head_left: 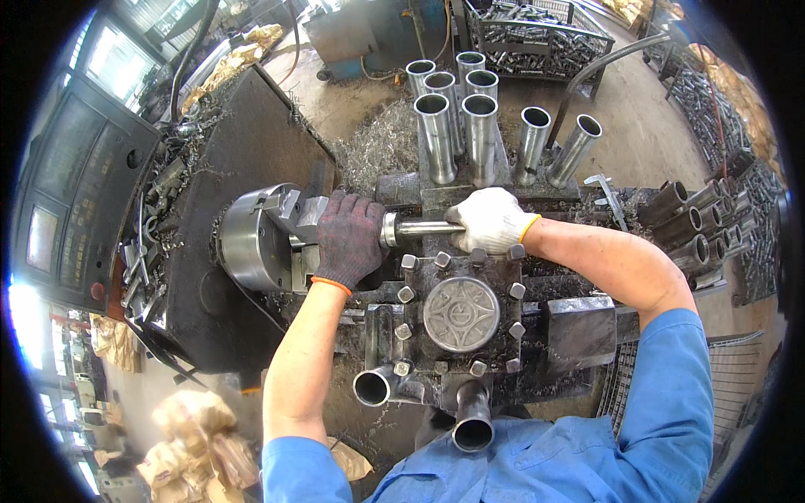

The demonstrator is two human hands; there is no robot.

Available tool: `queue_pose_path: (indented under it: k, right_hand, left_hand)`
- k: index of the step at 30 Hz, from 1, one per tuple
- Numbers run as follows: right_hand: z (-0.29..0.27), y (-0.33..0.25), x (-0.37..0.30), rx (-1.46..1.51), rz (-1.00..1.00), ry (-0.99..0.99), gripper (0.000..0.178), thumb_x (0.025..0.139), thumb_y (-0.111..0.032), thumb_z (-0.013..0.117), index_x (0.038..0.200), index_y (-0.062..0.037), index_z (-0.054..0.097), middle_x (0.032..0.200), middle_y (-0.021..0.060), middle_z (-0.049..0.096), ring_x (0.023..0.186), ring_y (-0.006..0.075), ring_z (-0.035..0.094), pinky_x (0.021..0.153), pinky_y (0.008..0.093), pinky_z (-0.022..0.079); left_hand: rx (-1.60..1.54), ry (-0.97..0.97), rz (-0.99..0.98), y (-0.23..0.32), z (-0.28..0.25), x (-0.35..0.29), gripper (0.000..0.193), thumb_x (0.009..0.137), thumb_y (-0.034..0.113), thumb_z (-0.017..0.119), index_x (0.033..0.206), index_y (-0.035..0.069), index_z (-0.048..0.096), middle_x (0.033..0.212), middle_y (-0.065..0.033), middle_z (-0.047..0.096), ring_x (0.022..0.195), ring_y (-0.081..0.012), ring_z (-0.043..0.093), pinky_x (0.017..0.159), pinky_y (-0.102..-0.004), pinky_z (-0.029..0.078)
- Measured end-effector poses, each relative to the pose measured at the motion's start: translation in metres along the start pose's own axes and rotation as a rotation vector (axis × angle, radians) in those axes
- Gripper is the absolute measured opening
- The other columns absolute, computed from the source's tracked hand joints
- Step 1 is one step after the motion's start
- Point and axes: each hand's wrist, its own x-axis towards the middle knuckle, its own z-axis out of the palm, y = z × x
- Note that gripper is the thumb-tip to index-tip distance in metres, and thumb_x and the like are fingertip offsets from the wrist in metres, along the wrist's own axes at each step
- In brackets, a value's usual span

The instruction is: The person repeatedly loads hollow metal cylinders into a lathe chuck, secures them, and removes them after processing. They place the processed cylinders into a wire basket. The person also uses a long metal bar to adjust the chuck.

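Note:
My left hand (350, 239), in a dark grey glove with an orange cuff, is closed around a metal cylinder beside the jaws of the lathe chuck (256, 237). Most of that cylinder is hidden by the glove; its bright ringed end (389, 229) shows at the right of my fingers. From this end a shiny metal rod (428, 227) runs straight to my right hand (493, 221). That hand, in a white glove with a yellow cuff, grips the rod. Whether the rod goes inside the cylinder, I cannot tell. Just below stands the bolted tool post (461, 314).
Several steel tubes (480, 138) stand upright behind my right hand. A caliper (610, 201) lies right of them, near more dark tubes (671, 201). Two tubes (474, 419) jut toward me from the tool post. A control panel (80, 193) stands left.

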Motion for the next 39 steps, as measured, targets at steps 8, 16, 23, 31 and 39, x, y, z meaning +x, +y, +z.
queue_pose_path:
  k: [8,16,23,31,39]
  right_hand:
    - [-0.001,0.001,0.015,0.053,-0.036,-0.026,0.038,0.083,-0.04,0.071,0.1,-0.0076,0.078,0.091,0.0211,0.075,0.086,0.0411,0.073,0.081,0.052,0.057]
    - [-0.011,0.03,-0.015,0.246,-0.133,0.002,0.041,0.085,-0.039,0.07,0.1,-0.0019,0.078,0.089,0.0227,0.074,0.086,0.042,0.071,0.081,0.0508,0.054]
    - [-0.049,0.106,-0.158,-0.325,0.547,-0.236,0.036,0.075,-0.033,0.077,0.091,-0.0009,0.079,0.086,0.0209,0.076,0.083,0.0384,0.075,0.078,0.0478,0.059]
    - [-0.068,0.065,-0.209,-0.439,0.583,-0.115,0.025,0.075,-0.023,0.073,0.088,-0.0033,0.08,0.089,0.0232,0.076,0.084,0.04,0.076,0.077,0.0481,0.06]
    - [-0.12,-0.079,-0.115,0.977,0.171,0.689,0.053,0.093,-0.049,0.07,0.113,-0.0007,0.078,0.089,0.0122,0.079,0.087,0.0207,0.076,0.082,0.0358,0.059]
  left_hand:
    - [0.004,-0.025,-0.05,0.001,0.002,-0.003,0.038,0.067,0.026,0.083,0.1,0.01,0.073,0.109,-0.0119,0.074,0.112,-0.0309,0.068,0.103,-0.0438,0.051]
    - [0.029,-0.031,-0.037,0.001,0.0,-0.005,0.044,0.066,0.023,0.083,0.108,0.013,0.073,0.114,-0.0086,0.074,0.117,-0.0302,0.065,0.107,-0.0451,0.048]
    - [0.021,0.028,-0.057,0.007,0.005,-0.004,0.054,0.059,0.022,0.092,0.108,0.011,0.072,0.114,-0.008,0.073,0.118,-0.0283,0.065,0.11,-0.0436,0.046]
    - [-0.143,-0.285,-0.03,-0.003,-0.03,0.004,0.086,0.068,0.026,0.089,0.146,0.011,0.056,0.141,-0.0161,0.064,0.132,-0.0324,0.06,0.12,-0.0477,0.042]
    - [-1.735,-0.171,-0.134,0.065,-0.125,0.037,0.083,0.09,0.011,0.083,0.159,0.002,0.037,0.146,-0.0187,0.058,0.136,-0.0279,0.056,0.112,-0.0436,0.052]
